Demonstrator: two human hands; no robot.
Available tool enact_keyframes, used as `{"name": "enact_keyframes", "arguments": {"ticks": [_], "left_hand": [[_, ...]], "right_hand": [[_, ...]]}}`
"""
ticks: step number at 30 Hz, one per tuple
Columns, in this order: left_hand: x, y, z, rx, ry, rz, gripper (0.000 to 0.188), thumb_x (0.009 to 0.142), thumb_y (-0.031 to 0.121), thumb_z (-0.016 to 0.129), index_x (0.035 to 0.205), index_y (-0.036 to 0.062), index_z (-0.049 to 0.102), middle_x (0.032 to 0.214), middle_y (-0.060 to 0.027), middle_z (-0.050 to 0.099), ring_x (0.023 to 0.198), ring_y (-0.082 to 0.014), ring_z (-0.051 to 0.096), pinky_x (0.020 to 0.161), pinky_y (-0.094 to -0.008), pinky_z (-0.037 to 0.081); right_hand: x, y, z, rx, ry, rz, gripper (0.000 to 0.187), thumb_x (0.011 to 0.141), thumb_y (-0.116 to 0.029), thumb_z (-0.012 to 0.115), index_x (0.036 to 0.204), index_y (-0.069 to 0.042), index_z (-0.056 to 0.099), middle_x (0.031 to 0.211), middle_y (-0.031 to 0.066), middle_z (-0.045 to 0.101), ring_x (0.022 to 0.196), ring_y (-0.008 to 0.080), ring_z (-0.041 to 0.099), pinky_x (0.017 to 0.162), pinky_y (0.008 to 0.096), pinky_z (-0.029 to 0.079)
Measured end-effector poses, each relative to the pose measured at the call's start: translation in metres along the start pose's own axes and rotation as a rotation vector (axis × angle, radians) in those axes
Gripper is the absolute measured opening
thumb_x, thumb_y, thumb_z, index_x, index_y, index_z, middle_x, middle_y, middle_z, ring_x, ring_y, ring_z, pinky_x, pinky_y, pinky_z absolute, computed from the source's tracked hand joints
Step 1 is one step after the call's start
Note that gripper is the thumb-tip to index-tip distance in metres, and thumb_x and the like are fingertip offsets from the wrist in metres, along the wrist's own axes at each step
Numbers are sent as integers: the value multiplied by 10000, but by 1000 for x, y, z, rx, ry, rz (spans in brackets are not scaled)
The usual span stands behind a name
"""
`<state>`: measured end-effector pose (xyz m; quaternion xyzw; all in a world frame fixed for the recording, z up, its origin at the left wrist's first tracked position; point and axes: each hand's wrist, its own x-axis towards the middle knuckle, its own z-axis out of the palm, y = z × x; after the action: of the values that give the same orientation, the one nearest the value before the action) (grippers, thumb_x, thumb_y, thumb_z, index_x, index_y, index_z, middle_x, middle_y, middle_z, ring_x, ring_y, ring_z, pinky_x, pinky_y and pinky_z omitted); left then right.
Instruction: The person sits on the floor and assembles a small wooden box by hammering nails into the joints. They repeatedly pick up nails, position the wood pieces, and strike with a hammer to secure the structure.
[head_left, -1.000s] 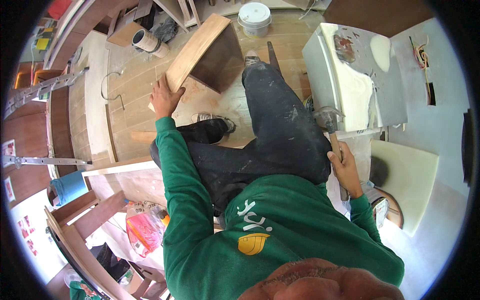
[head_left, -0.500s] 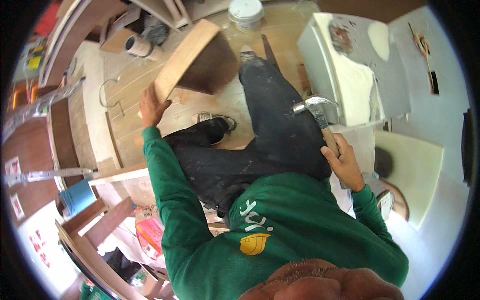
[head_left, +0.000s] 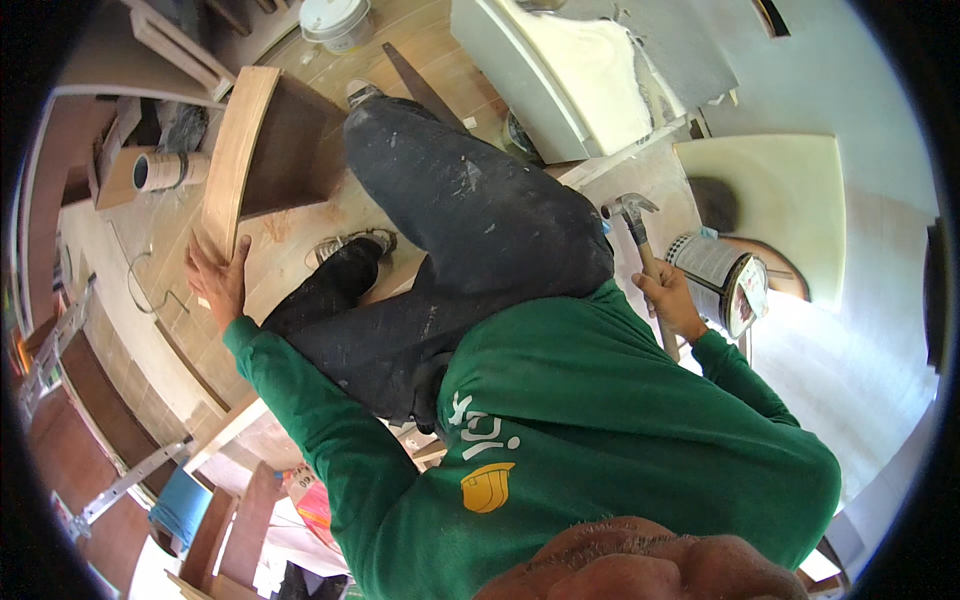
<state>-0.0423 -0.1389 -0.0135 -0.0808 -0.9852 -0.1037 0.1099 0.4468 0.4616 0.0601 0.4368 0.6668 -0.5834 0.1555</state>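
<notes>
My left hand [head_left: 217, 278] grips the near end of a wooden box-like piece [head_left: 228, 165], with the thumb on one side and the fingers on the other. This piece has a pale front edge and a dark brown side, and stands tilted on the floor beyond my left foot. On the right, my right hand [head_left: 670, 300] is closed around the wooden handle of a claw hammer [head_left: 640, 228]. The hammer's metal head points up and away, beside my right thigh and apart from the wooden piece.
A handsaw [head_left: 425, 88] lies beyond my right leg, near a white lidded bucket [head_left: 336, 22]. A grey cabinet [head_left: 520, 75] with a cream-stained face stands far right. Beside my right hand is a paint can [head_left: 712, 270]. A printed tube-like can [head_left: 165, 171] lies far left.
The view has swung right, so the surroundings sit further left. My right hand has carried the hammer outward, away from my thigh. My left hand keeps its hold on the wooden piece.
</notes>
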Motion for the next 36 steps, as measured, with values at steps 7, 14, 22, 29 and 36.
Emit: {"name": "enact_keyframes", "arguments": {"ticks": [7,14,22,29,36], "left_hand": [[-49,-9,-65,-138,300,-81,952,906,482,918,1636,43,493,1587,-266,508,1502,-443,459,1237,-554,384],[-218,-37,-174,-122,473,-416,671,987,287,871,1542,29,596,1366,-187,649,1298,-318,617,1145,-453,480],[-479,6,-200,-273,62,-1064,455,1034,297,796,1397,32,729,1161,-149,761,1005,-249,722,894,-381,583],[-548,51,-149,-213,10,-1193,584,1038,337,777,1514,32,629,1301,-154,695,1146,-281,656,1012,-426,532],[-382,59,-136,-220,102,-884,579,1073,309,761,1558,41,595,1380,-175,700,1262,-285,659,1055,-427,512]], "right_hand": [[38,53,12,-197,90,8,277,1056,-302,718,1039,-32,658,715,37,618,598,148,584,576,360,499],[85,57,-19,-791,-7,-175,315,1033,-262,717,1165,22,685,825,122,702,712,220,677,704,405,549],[120,-132,11,-1745,-567,-590,357,1012,-217,715,1253,45,688,929,181,756,787,268,730,792,419,570],[100,-291,155,-811,-845,-141,295,1113,-272,661,1039,8,714,780,50,685,683,143,666,707,321,567],[202,-268,229,-264,-345,-469,247,1136,-265,628,1204,-58,744,897,21,665,834,151,664,788,315,547]]}}
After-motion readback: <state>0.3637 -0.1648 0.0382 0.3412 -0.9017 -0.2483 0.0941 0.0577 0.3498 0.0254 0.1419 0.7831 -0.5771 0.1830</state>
